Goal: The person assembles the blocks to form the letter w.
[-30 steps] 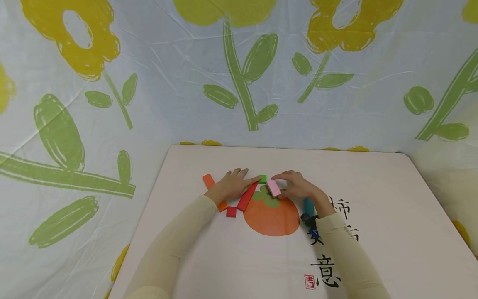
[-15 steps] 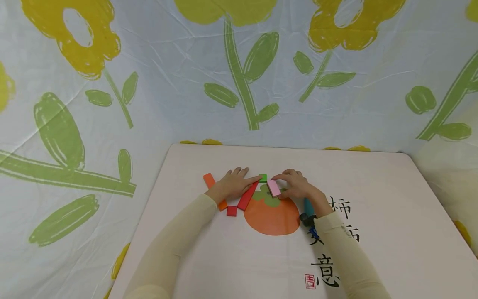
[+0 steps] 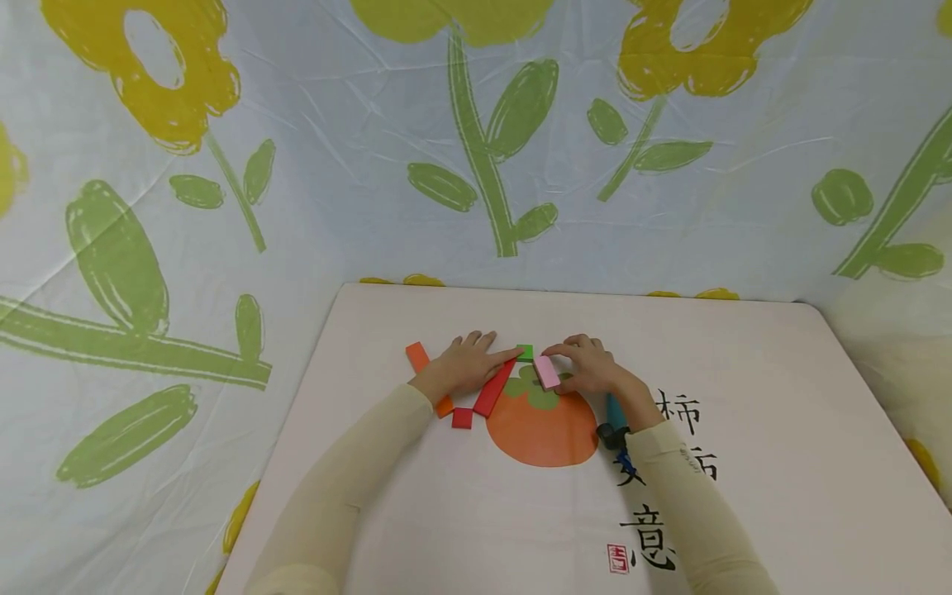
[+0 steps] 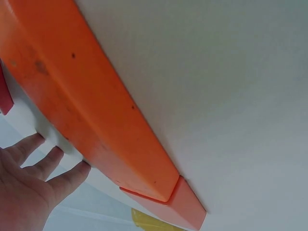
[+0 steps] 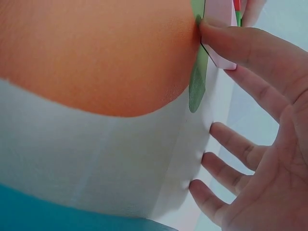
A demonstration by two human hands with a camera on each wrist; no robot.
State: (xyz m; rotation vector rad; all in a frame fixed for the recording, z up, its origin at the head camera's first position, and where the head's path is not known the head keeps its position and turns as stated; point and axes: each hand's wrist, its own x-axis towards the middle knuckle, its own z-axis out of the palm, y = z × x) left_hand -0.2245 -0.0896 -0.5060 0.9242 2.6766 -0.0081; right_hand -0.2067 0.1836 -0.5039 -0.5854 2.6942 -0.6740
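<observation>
My left hand lies palm down with its fingers spread, and one outstretched finger touches a small green block. Under that hand runs a long red block, its upper end close to the green one. My right hand pinches a pink block between thumb and index finger; the right wrist view shows the thumb on the near side and the other fingertips resting on the table. Left of the left hand lies an orange block, partly covered by it in the head view, with a paler orange piece at its end.
A small red block sits by the long red one's lower end. A teal object lies partly hidden beneath the right wrist. The pale table mat bears a printed persimmon and black characters. A flowered cloth hangs behind.
Both hands and the blocks keep their places. The whole head view shifts very slightly.
</observation>
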